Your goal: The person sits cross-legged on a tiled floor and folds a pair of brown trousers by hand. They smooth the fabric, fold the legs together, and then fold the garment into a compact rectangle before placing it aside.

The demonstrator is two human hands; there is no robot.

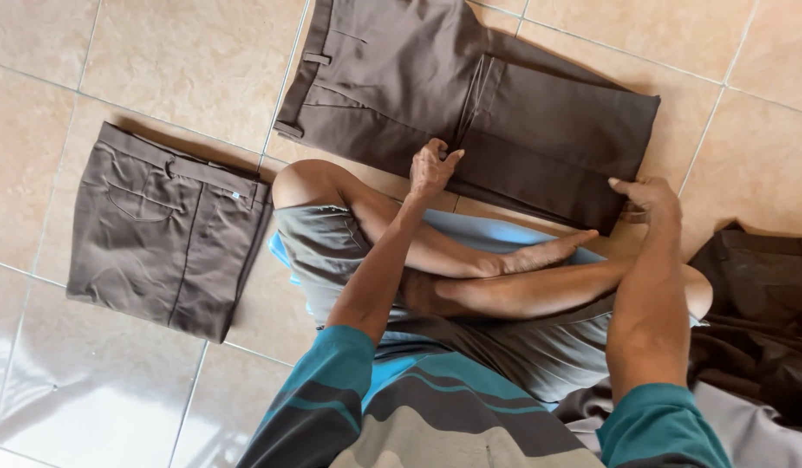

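On the tiled floor (pixel 158 52) ahead of my crossed legs lie the brown trousers (pixel 470 113), half folded. Left hand (pixel 431 169) presses the centre crease, fingers together. Right hand (pixel 648 201) pinches the near right corner, fingers clamped on cloth. Risk as I judge it: uneven pull skews the fold, since the slick tile lets fabric slide. Folded pair (pixel 163 230) lies well apart, left.

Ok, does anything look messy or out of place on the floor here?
Mostly tidy. The folded brown trousers lie flat, and the left hand and right hand press on the half-folded brown trousers. Only the dark garment pile by the right arm looks rumpled and unfolded.
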